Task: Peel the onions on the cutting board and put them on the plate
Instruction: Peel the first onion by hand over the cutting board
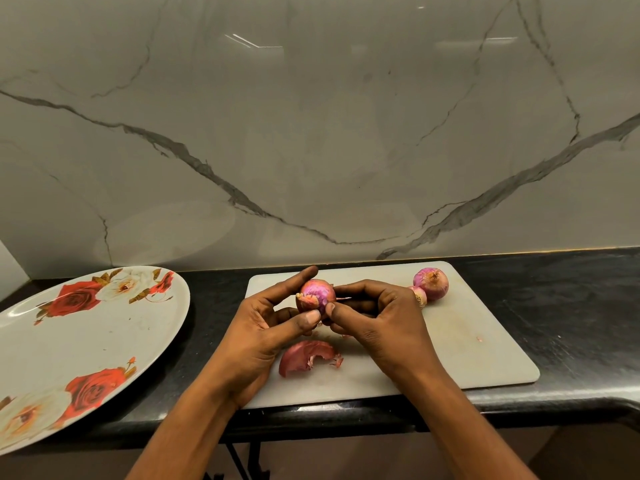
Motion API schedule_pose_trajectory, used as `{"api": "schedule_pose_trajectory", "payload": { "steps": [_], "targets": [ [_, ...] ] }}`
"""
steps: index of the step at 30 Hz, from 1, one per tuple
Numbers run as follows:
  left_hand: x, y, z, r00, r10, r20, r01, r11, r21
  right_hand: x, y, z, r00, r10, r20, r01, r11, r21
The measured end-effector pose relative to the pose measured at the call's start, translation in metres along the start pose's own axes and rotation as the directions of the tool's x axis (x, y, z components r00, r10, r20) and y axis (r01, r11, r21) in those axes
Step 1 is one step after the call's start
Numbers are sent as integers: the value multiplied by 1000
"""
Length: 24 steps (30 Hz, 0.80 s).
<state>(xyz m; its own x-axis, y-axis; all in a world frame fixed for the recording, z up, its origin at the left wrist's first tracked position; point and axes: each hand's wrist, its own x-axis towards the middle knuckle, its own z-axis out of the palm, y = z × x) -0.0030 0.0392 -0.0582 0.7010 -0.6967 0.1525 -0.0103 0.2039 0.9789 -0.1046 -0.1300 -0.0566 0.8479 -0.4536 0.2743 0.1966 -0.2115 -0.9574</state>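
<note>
Your left hand (266,327) grips an onion (317,295) above the cutting board (478,341); your right hand (377,317) pinches its skin; two more onions (431,284) sit behind; the plate (69,341) lies left.

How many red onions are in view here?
3. One purple-red round onion is held by the left hand and right hand above the pale rectangular cutting board; a larger onion lies far right on it; a small onion touches that, partly hidden behind the right hand.
</note>
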Motion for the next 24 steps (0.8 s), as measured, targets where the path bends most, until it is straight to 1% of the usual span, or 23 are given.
{"api": "schedule_pose_trajectory", "payload": {
  "steps": [4,11,19,24],
  "targets": [
    [0,2,0,1000,-8,-29,6,998,-62,0,-1,-1,1000,1,-13,-1,998,59],
    [-1,3,2,1000,12,-26,-13,999,-35,-2,-3,0,1000,-9,-3,10,995,95],
    [-1,2,2,1000,7,-5,-7,1000,0,-2,-1,0,1000,18,14,-18,999,49],
    [-2,3,2,1000,2,-13,-2,1000,-25,0,-1,-1,1000,22,18,-23,996,85]
  ]
}}
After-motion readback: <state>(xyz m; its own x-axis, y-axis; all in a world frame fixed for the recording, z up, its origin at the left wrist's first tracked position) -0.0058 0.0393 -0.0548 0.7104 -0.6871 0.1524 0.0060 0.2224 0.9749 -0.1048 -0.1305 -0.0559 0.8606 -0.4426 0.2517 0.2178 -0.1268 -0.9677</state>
